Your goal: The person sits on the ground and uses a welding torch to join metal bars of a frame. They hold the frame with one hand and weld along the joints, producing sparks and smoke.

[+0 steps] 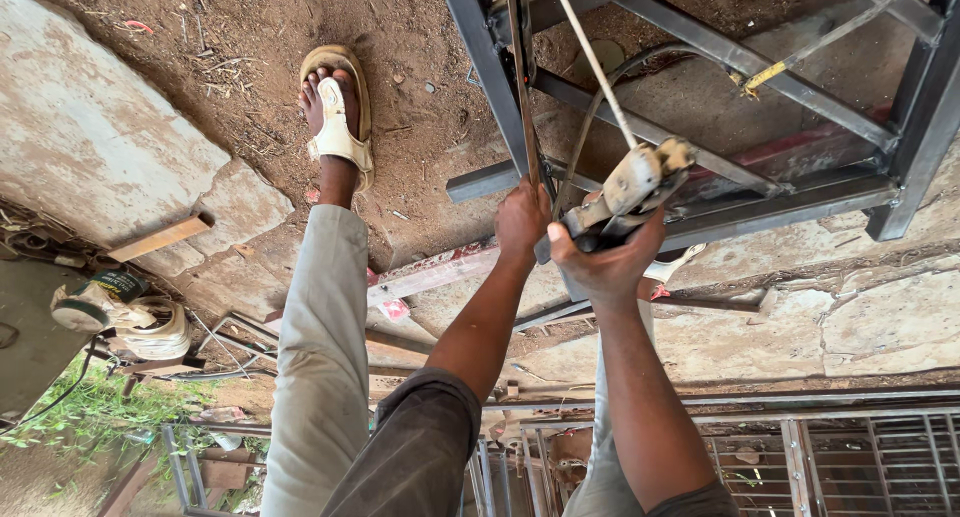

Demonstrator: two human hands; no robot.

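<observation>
1. left hand (522,217) – closed around a thin flat steel strip (520,77) that runs up toward 12 o'clock, pressing it against an upright of the dark steel frame (790,87).
2. right hand (605,262) – wrapped tight on the grip of an electrode holder (630,192), just beside the left hand at its 3 o'clock; the two hands nearly touch.
3. welding rod (592,62) – clamped in the holder and slanting toward 11 o'clock; its tip leaves the picture, so contact with the metal cannot be told.
4. cable (590,117) – dark, curving up from the holder toward 1 o'clock across the frame.
5. progress, judged – the frame's bars and diagonals already stand joined; the strip is held by hand only, so its fixing seems not yet done. no arc or glow shows.
6. foot in a pale sandal (338,117) – on bare soil at 10 o'clock from the hands.
7. cracked concrete slab (90,147) – far at 9 o'clock; a wooden offcut (160,237) lies at its edge.
8. coiled hose and tool (120,312) – at 8 o'clock, well apart.
9. metal grille (850,457) – at 5 o'clock, lying flat.
</observation>
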